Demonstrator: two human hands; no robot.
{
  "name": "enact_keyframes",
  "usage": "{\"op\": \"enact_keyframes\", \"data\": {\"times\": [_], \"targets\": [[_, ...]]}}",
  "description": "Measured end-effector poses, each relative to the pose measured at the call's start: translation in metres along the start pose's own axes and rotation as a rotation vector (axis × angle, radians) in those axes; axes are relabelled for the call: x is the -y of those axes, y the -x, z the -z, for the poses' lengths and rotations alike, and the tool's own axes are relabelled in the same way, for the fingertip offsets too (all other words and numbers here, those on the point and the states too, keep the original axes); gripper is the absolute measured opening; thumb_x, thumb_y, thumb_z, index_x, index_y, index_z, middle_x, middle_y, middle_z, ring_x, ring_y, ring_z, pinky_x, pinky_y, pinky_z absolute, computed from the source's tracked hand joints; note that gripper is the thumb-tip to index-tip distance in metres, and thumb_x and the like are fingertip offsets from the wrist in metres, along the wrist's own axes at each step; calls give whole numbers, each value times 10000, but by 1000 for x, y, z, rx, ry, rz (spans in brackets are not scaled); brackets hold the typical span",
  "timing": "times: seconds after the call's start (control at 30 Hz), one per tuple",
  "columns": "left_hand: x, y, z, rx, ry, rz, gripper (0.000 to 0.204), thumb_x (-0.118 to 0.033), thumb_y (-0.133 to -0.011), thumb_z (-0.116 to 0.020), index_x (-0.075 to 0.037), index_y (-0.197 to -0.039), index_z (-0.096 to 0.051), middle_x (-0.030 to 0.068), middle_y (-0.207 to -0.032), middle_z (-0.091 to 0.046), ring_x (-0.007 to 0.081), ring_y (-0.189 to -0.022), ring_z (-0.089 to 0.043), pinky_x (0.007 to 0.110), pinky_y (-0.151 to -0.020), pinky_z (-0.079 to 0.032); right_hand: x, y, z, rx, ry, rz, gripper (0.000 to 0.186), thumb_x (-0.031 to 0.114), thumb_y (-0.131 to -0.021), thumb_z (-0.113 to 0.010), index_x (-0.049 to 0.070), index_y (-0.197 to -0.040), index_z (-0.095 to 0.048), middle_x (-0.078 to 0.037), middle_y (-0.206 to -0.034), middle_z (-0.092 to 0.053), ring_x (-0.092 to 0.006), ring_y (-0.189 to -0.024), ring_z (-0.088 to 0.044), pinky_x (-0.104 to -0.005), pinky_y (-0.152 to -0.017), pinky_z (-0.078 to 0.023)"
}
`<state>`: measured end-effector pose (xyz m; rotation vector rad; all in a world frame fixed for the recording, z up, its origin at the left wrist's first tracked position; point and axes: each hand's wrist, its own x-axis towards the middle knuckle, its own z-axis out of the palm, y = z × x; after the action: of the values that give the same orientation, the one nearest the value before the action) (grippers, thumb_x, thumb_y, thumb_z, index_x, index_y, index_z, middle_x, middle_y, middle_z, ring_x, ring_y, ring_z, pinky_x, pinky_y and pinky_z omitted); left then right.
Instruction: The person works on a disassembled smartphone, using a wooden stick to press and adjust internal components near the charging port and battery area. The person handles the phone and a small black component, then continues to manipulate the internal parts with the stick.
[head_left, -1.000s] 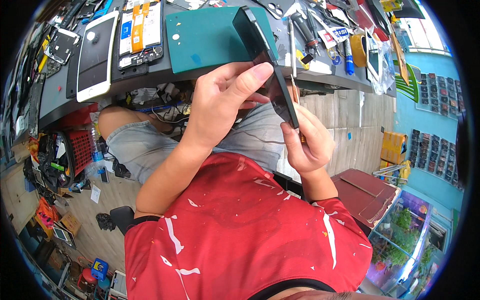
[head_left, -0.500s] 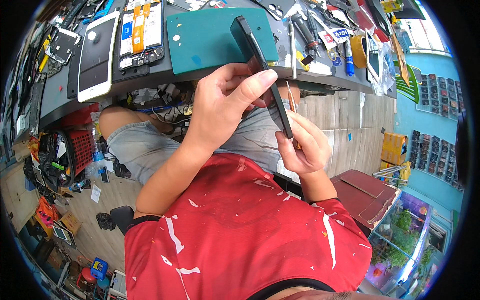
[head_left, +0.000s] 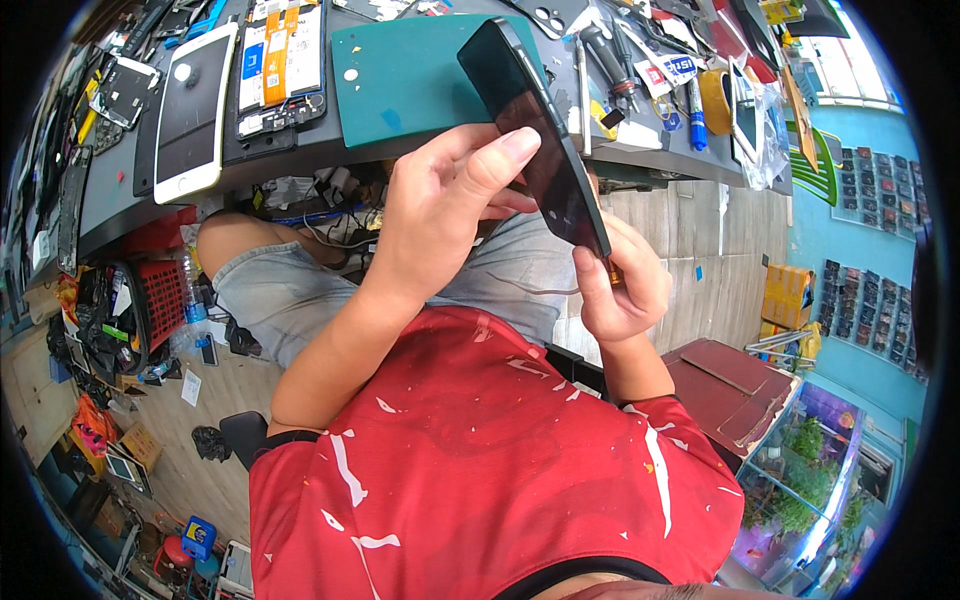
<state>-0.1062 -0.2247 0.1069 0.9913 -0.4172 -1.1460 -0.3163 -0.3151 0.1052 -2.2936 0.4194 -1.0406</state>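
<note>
A black phone (head_left: 551, 185) is held upright at a slant above my lap, its dark glossy screen toward my left, over the front edge of the desk. My left hand (head_left: 440, 205) grips its middle, thumb pressed on the screen and fingers bent behind. My right hand (head_left: 625, 285) holds the lower end with thumb and fingers. Behind that end, partly hidden in my right fingers, is an orange-handled tool (head_left: 615, 273). A teal mat (head_left: 390, 80) lies on the desk behind the phone, next to an opened tablet (head_left: 280, 65) with orange ribbon cables and a white tablet (head_left: 195, 110).
The grey desk (head_left: 650, 155) is crowded with tools, a tape roll (head_left: 713, 95), a blue marker (head_left: 697, 120) and parts. Below left stand a red basket (head_left: 160, 305) and clutter on the floor. At right are a maroon box (head_left: 730, 390), yellow cartons (head_left: 787, 295) and a planted fish tank (head_left: 800, 470).
Since half a second ago the phone's lower end has moved right and up, showing more of the screen. My right hand has shifted right with it, hiding more of the orange-handled tool.
</note>
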Motion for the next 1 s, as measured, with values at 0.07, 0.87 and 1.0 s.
{"op": "enact_keyframes", "data": {"times": [0.07, 0.87, 1.0], "targets": [[0, 2, 0, 39, -16, -1, 639, -465, -1040, -745, 79, -1372, -692, 138, -1136, -780, 222, -957, -797, 324, -845, -628, 1, -1, 2, 1, 50, 31, 356, -62, -886, -820, -87, -1237, -766, -284, -1166, -807, -358, -1055, -827, -398, -925, -646], [-25, -17, 22, -71, -185, -93, 363, -286, -1183, -597, 48, -1114, -722, 122, -943, -799, 163, -794, -795, 285, -719, -648, 1, -67, -43, 89, 437, 460, 367, 30, -812, -847, -83, -1156, -784, -194, -1179, -756, -389, -1085, -758, -471, -947, -652], [-24, -10, 24, -150, -342, -118, 378, -287, -1165, -635, 37, -986, -715, 113, -806, -764, 174, -660, -772, 293, -594, -625, -2, -64, -47, 96, 415, 455, 349, 58, -822, -843, -72, -1142, -791, -191, -1192, -751, -379, -1091, -757, -492, -952, -652]]}}
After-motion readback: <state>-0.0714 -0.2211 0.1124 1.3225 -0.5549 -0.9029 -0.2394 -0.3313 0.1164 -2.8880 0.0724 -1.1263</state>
